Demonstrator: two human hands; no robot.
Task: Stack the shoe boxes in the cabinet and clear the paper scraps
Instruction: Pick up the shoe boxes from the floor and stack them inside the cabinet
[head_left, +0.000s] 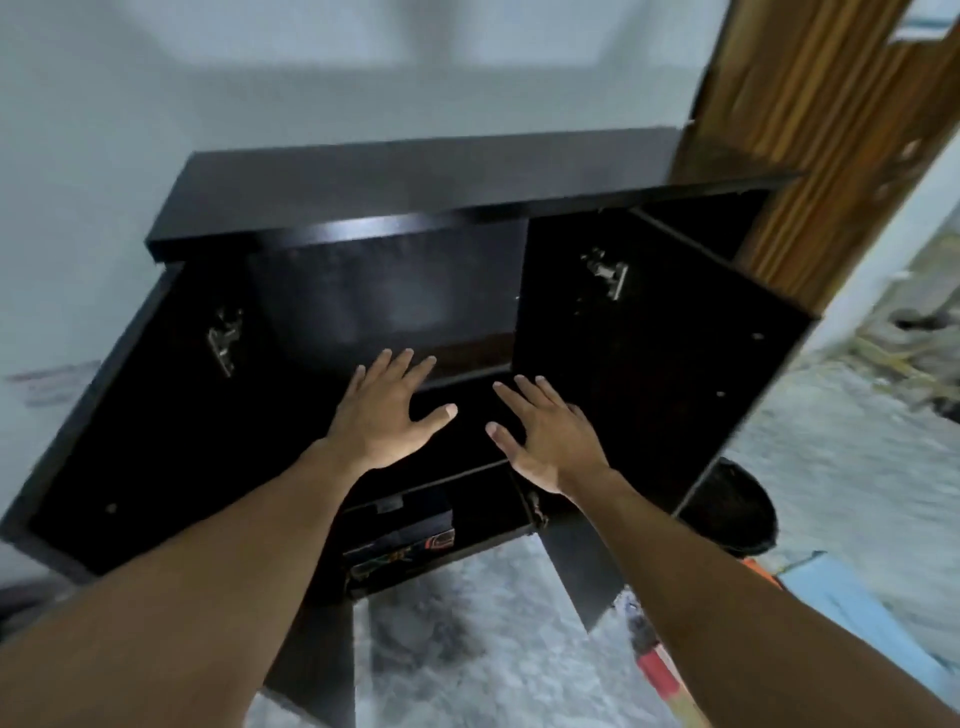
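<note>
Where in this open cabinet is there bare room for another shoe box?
The top compartment, under the top panel, looks bare from side to side. On the bottom shelf, the patch right of the stacked shoe boxes is free; its left side is crowded.

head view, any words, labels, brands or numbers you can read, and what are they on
No text here can be read.
Boxes low in the cabinet: coloured print and a small pale label, too blurred to read.
Pale patch on the left wall: reddish marks, too blurred to read.
</note>
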